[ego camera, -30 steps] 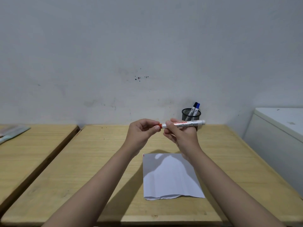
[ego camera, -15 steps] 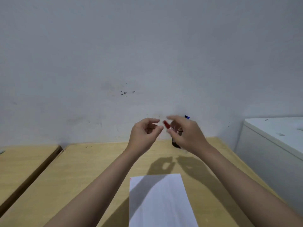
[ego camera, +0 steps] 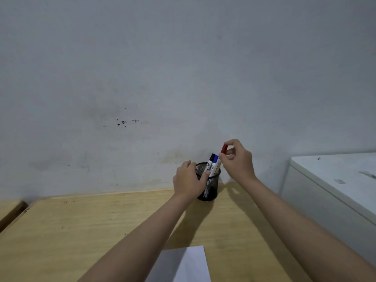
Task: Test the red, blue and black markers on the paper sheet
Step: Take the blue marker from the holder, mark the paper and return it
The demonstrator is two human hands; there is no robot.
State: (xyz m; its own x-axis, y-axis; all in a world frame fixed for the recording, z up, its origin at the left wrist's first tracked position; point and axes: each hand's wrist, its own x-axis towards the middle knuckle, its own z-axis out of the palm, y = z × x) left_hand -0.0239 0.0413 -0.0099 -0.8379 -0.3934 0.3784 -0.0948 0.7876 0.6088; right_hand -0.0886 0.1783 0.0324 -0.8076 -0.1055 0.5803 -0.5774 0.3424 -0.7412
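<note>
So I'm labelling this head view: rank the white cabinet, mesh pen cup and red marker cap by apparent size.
1. white cabinet, cut off by the frame
2. mesh pen cup, partly behind the left hand
3. red marker cap

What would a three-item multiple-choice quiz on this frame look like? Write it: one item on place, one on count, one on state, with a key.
1. Where does the mesh cup stand?
A. on the white cabinet
B. at the back of the wooden table, near the wall
C. on the paper sheet

2. How many markers show at the cup?
A. one
B. two
C. three

3. What is the right hand doing?
A. pinching the red marker by its cap end
B. lying flat on the table
C. writing on the paper sheet

Key: B, the cup sits at the table's far edge; C, the black marker, blue marker and red one show; A, the fingertips close on the red cap while the left hand holds the cup.
</note>
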